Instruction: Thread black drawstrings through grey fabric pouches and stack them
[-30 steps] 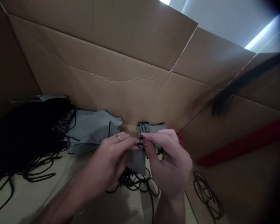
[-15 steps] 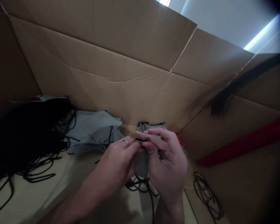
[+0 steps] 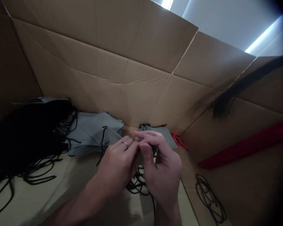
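Observation:
My left hand (image 3: 116, 158), with a ring on one finger, and my right hand (image 3: 161, 168) meet at the fingertips over a grey fabric pouch (image 3: 113, 135). Both pinch it, and the fingers hide the pinched part. A thin black cord (image 3: 102, 142) hangs from the pouch's edge beside my left hand. Behind my right hand sits a stack of grey fabric pieces (image 3: 165, 133). A tangle of black cord (image 3: 138, 183) lies on the cardboard beneath my hands.
A large dark heap of black cords (image 3: 25, 138) and a pile of grey fabric (image 3: 89, 131) lie at left. A black cord coil (image 3: 208, 197), a small red item (image 3: 178, 140) and a red strip (image 3: 245, 144) lie right. Cardboard walls (image 3: 108, 88) surround everything.
My hands have drawn closer together and shifted slightly left. The black cord end visible between my fingertips earlier is now hidden, and more cord hangs beside my left hand.

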`<state>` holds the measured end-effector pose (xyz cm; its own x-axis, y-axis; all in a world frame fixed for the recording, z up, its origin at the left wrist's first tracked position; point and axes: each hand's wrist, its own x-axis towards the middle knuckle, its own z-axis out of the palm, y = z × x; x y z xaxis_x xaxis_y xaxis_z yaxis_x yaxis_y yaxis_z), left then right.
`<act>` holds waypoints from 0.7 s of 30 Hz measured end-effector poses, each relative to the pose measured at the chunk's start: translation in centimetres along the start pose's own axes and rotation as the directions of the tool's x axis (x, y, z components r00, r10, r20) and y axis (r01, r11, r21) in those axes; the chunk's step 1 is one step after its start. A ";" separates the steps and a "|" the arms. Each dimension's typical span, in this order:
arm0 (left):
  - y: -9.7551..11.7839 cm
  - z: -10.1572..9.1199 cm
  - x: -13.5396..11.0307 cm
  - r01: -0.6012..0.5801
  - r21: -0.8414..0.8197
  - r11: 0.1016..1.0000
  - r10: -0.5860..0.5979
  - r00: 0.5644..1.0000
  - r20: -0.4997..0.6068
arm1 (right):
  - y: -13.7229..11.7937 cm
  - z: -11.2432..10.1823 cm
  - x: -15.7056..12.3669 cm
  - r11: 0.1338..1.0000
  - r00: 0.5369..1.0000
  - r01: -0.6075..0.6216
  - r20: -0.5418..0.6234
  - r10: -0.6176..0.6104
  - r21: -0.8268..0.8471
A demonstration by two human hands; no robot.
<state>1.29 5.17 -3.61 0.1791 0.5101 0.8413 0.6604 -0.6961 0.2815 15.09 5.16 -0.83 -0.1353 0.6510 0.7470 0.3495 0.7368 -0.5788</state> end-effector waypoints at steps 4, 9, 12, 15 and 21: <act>0.0 0.4 -0.1 -0.008 0.079 0.997 0.012 0.999 -0.052 | 0.2 0.7 -0.4 0.986 0.994 -0.086 -0.052 0.094 0.144; 0.0 0.6 -0.1 0.033 0.067 0.997 -0.028 0.996 -0.082 | 0.2 0.7 -0.3 0.991 0.991 -0.135 -0.005 0.135 -0.018; -0.1 0.6 0.0 0.041 0.045 0.998 -0.038 0.997 -0.066 | 0.1 0.7 0.0 0.986 0.998 -0.058 0.011 0.060 -0.156; -0.2 0.4 0.1 0.105 -0.122 0.987 -0.102 0.994 0.025 | 0.2 0.8 0.2 0.983 0.998 -0.054 0.016 0.058 -0.178; -1.3 -0.5 0.5 0.245 -0.252 0.936 -0.227 0.969 0.099 | 0.3 -1.7 0.3 0.988 0.990 -0.118 -0.060 0.125 0.104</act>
<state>0.17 6.03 -3.30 0.0958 0.7022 0.7055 0.4785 -0.6540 0.5859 16.71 5.28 -0.27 -0.0346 0.7255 0.6873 0.2650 0.6698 -0.6936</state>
